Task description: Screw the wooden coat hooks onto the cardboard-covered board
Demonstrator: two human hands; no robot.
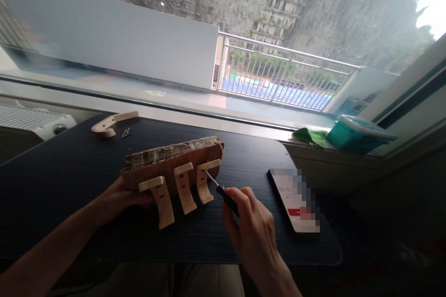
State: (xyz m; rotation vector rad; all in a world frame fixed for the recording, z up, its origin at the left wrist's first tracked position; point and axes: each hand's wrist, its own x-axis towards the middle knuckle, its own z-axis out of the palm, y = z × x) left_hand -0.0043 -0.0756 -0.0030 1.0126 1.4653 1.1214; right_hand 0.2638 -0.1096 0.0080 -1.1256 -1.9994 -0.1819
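A wooden board with rough bark along its upper edge [174, 152] is held tilted above the dark table. Three pale wooden hooks sit in a row on its face: a left hook [163, 204], a middle hook [184, 190] and a right hook [203, 184]. My left hand [120, 197] grips the board at its left end, with some fingers hidden behind it. My right hand [249, 218] is closed round the black handle of a screwdriver [228, 198]. The screwdriver's tip meets the right hook near its upper part; any screw there is too small to make out.
On the black table [87, 236], a loose wooden hook [111, 124] lies at the back left beside several screws [126, 132]. A phone [289, 199] rests at the right edge. A green cloth [310, 136] and a teal tub [358, 134] stand on the windowsill.
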